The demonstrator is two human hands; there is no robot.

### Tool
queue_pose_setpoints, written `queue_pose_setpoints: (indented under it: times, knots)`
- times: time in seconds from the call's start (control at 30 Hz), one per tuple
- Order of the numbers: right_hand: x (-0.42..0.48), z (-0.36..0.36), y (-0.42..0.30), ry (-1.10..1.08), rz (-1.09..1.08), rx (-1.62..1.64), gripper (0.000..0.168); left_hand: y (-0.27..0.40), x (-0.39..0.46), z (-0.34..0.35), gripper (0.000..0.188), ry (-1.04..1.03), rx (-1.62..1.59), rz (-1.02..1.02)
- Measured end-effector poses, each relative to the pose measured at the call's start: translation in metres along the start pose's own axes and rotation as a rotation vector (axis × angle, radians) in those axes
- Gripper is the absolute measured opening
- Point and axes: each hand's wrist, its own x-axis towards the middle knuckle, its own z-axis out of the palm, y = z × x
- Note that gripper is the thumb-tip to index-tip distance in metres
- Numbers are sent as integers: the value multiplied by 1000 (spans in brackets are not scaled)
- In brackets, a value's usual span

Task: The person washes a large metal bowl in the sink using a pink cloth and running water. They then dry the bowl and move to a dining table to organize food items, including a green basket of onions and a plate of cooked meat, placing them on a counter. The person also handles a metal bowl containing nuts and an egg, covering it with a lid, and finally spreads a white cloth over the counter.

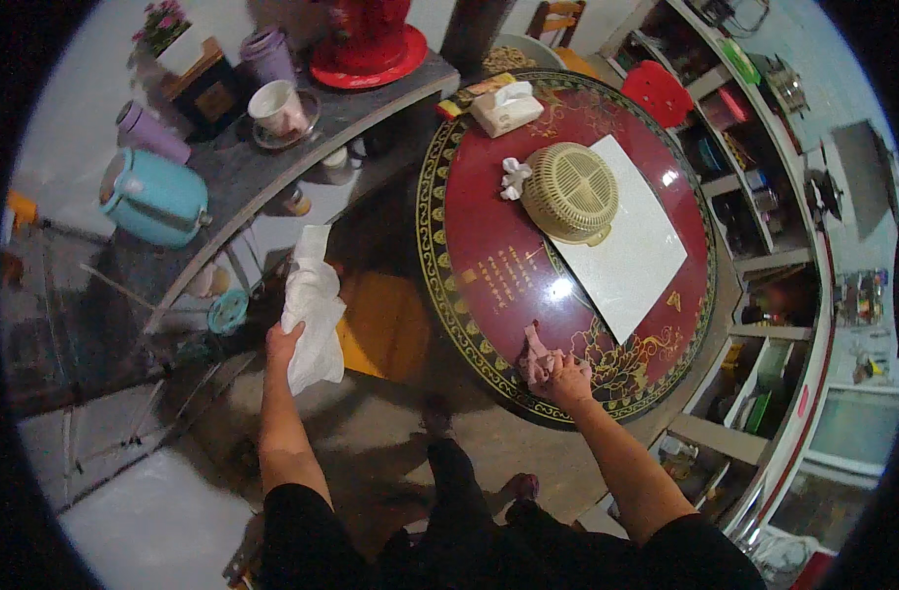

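Note:
My right hand (570, 381) presses a crumpled pink cloth (541, 361) onto the near edge of a round dark-red table (486, 221) with gold patterns. Off to the left, my left hand (282, 344) grips a bunched white cloth or paper sheet (313, 317), held in the air beside the table. Past the pink cloth lies a flat white board (633, 258). A beige plastic basket (576, 188) rests upside down, partly over that board. Touching its left side is a crumpled white tissue (515, 178).
A tissue pack (508, 110) lies at the table's far side. To the left, a grey curved shelf (224, 181) carries a turquoise kettle (158, 198), a cup (278, 108) and purple tumblers (151, 133). A red stool (656, 94) and open cabinets (751, 295) stand right.

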Motion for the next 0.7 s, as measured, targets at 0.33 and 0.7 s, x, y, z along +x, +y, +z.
queue_pose_setpoints:
  times: [0.33,0.7]
  knots:
    - [5,20,9,27,-58,-33,61,-57,44,-23,50,97,64,-104]
    - [-7,-9,7,89,-58,86,45,66,45,35,26,579,-182,383]
